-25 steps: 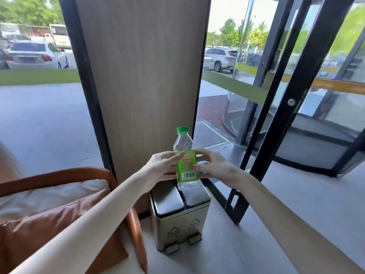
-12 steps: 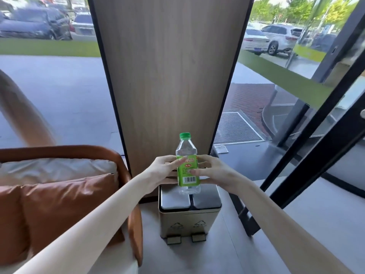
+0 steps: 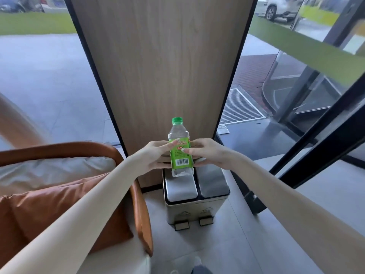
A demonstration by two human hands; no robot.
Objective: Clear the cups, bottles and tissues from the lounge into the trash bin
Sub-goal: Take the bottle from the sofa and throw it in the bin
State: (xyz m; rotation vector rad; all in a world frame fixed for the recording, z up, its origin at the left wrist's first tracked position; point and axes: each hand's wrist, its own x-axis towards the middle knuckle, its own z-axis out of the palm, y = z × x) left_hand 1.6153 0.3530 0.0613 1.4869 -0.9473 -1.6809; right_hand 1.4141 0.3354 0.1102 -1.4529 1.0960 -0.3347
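Bottle [image 3: 180, 149] at the bin, not yet in

Hangs upright just above the trash bin [image 3: 197, 206], over its left lid. Sits clamped between left hand [image 3: 156, 155] and right hand [image 3: 205, 153], fingers curled onto the label from either side, both arms stretched forward. Needs a lid raised first: both closed, pedals [image 3: 181, 226] untouched. Impossible to judge the rest of the clearing from here.
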